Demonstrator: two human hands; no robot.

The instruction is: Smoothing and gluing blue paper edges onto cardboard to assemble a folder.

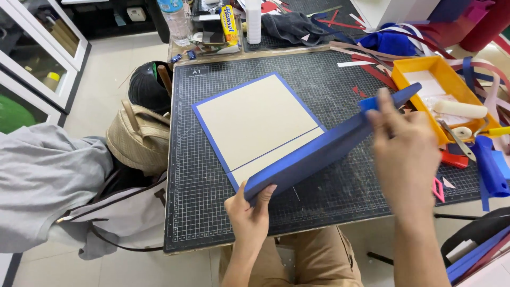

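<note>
Blue-covered book-cover board [255, 125], a flat tan greyboard panel wrapped in blue paper, lies on the black gridded cutting mat [212, 212] with its hinged blue flap [324, 149] lifted at an angle over the near right edge.

Grip: the left hand [248, 212] pinches the near lower corner of the flap, thumb on the outer blue face and fingers behind it. The right hand [406, 146] closes over the far upper end of the flap, fingers curled across the top edge; motion blur there makes the exact finger placement uncertain. Both hands are pressed onto the flap, neither is spread free.

Handling, as a judgement: support at both ends keeps the long flap from bowing, and holding the fold line parallel to the narrow tan spine strip [276, 154] should keep the hinge square. Even pressure along the crease appears preferable to pressure at one corner, which could skew the wrap.

Surroundings: an orange plastic tray [419, 66] holding a white foam roller [459, 109] sits just right of the mat, with blue paper offcuts [491, 165] beside it. A tan woven bag [138, 138] rests left of the mat.
</note>
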